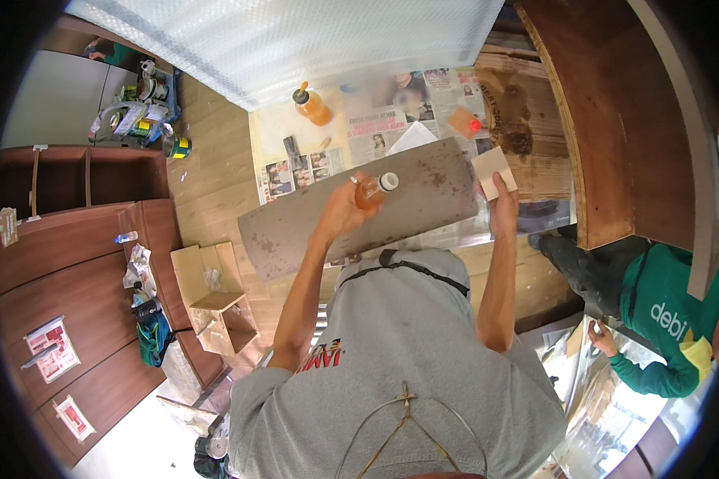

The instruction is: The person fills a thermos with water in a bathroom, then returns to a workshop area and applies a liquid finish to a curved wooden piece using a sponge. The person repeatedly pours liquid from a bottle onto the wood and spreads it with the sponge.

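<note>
Our left hand (339,209) was closed around a small amber bottle (373,190) with a white cap, tilted over the long grey-brown board (423,188) that lay just beyond it on newspaper (375,132). Farther out from that hand stood a second orange bottle (313,106). To the right, our right hand (502,209) pinched a pale square pad (493,169) against the board's end. Beyond it lay a small block with a red cap (466,123). A person in green (663,319) crouched well off to its right.
</note>
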The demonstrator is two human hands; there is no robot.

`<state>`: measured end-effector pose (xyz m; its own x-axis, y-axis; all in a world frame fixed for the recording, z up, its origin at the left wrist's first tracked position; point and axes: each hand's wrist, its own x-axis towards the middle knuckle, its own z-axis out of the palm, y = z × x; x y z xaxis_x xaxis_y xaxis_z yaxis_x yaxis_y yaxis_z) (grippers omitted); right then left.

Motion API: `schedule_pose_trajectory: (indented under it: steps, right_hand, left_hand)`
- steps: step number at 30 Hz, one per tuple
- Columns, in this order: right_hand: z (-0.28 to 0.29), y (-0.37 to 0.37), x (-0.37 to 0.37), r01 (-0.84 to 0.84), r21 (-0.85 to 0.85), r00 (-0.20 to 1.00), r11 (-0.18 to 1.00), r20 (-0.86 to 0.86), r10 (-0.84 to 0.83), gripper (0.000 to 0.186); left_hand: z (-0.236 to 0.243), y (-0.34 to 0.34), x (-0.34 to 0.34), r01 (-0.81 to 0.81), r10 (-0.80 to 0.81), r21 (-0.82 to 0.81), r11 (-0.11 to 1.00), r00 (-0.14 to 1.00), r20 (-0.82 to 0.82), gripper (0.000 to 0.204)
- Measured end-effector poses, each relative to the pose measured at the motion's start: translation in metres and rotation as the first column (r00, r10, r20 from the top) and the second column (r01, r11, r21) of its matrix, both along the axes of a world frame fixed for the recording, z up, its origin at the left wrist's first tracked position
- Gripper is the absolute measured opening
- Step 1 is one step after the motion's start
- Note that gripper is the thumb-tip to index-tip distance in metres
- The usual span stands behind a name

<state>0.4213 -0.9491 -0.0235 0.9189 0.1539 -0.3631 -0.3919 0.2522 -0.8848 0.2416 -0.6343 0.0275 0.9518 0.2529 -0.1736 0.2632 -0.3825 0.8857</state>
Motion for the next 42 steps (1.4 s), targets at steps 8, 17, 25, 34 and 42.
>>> schedule_pose_trajectory:
  steps: [8, 17, 25, 34, 42]
  right_hand:
    - [0.005, 0.003, 0.012, 0.016, -0.075, 0.999, 0.997, 0.034, -0.014, 0.040]
    - [0.005, 0.004, 0.013, 0.029, -0.080, 0.998, 0.996, 0.055, -0.025, 0.041]
    - [0.002, 0.002, 0.021, 0.019, -0.119, 0.999, 0.993, 0.049, -0.013, 0.043]
    - [0.000, 0.008, 0.033, 0.023, -0.239, 0.997, 0.971, 0.081, -0.003, 0.042]
    - [0.018, 0.018, 0.036, 0.033, -0.131, 0.994, 0.991, 0.110, -0.019, 0.039]
  left_hand:
    - [0.018, 0.007, 0.035, 0.208, -0.154, 0.246, 0.947, 0.963, -0.221, 0.054]
    - [0.011, 0.006, 0.067, 0.413, -0.284, 0.320, 0.853, 0.881, -0.380, 0.052]
    - [0.013, -0.004, 0.082, 0.446, -0.317, 0.356, 0.821, 0.875, -0.366, 0.053]
    - [0.013, -0.011, 0.102, 0.550, -0.412, 0.370, 0.749, 0.824, -0.390, 0.056]
    - [0.017, -0.021, 0.117, 0.598, -0.437, 0.420, 0.682, 0.795, -0.421, 0.059]
